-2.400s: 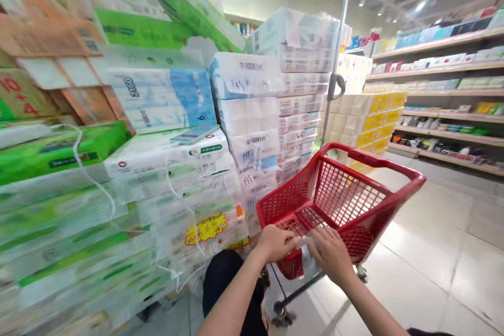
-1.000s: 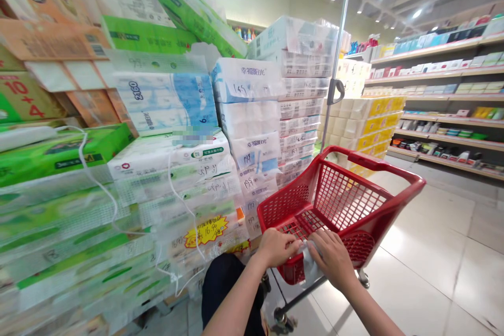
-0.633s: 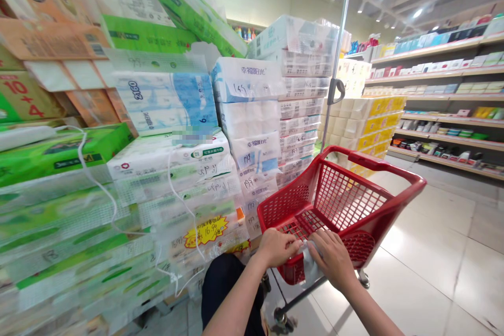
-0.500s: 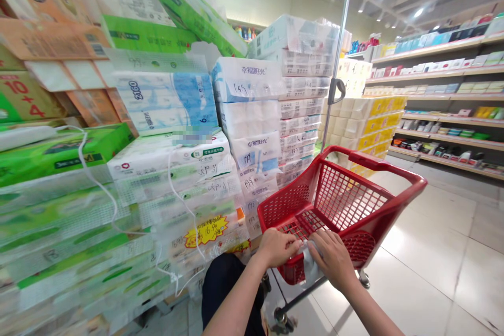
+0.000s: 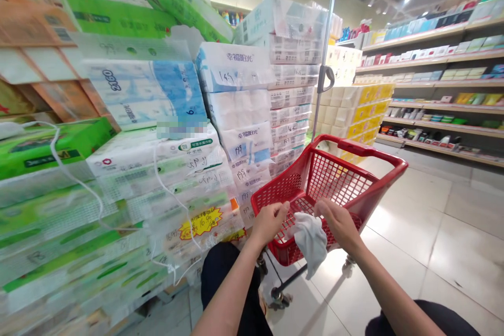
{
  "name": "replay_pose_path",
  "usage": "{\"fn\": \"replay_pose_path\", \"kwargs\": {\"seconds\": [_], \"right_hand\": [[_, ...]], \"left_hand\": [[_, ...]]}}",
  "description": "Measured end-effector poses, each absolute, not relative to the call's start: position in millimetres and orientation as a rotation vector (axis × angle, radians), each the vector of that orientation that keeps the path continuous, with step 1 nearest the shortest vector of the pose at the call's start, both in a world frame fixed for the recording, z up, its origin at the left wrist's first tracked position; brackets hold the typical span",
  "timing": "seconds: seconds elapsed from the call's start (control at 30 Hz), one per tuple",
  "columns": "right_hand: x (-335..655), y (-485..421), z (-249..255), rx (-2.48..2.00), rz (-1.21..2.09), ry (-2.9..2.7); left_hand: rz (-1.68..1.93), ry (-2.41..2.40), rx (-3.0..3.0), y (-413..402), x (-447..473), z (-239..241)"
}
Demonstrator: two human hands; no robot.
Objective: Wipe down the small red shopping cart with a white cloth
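Observation:
A white cloth drapes over the near rim of a small red shopping cart basket, hanging down outside it. Just left of the cloth, my left hand is over the near left corner of the basket. Its fingers are curled in, with nothing visible in them. My right hand hovers right of the cloth's top, its fingers loosely bent and apart from the thumb. Neither hand clearly grips the cloth.
Tall stacks of tissue packs stand close on the left, with a white cable running across them. A metal pole rises behind the basket. Stocked shelves line the right; pale floor tiles run below.
Both hands have lifted from the basket's near rim and moved apart. More of the white cloth now shows, hanging lower. The view has shifted slightly right and down.

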State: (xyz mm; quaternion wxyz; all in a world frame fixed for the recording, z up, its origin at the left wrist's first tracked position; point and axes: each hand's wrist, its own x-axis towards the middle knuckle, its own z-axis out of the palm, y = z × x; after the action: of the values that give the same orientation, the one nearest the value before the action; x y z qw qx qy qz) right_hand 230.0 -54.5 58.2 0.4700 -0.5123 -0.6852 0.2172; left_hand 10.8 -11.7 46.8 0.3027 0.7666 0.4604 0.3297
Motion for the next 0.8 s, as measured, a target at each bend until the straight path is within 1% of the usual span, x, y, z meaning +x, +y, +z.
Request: {"fn": "replay_pose_path", "kwargs": {"seconds": [0.13,0.17,0.23,0.47,0.6,0.73,0.8], "right_hand": [[224,-70,75,-1.036,1.313,-1.541],[222,-73,77,-0.968,1.447,-1.518],[219,-78,77,-0.878,1.586,-1.477],[225,-66,55,-0.909,1.717,-1.31],[223,-67,62,-0.897,1.694,-1.351],[221,-68,70,-0.95,1.584,-1.424],[219,-66,70,-1.005,1.371,-1.491]], "left_hand": [[0.723,0.821,1.761,-25,9,72],[0.681,0.748,1.707,-29,8,75],[0.626,0.697,1.655,-34,7,76],[0.61,0.757,1.65,-25,13,50],[0.612,0.749,1.658,-20,17,48],[0.639,0.789,1.671,-18,18,49],[0.722,0.895,1.716,-17,16,48]]}}
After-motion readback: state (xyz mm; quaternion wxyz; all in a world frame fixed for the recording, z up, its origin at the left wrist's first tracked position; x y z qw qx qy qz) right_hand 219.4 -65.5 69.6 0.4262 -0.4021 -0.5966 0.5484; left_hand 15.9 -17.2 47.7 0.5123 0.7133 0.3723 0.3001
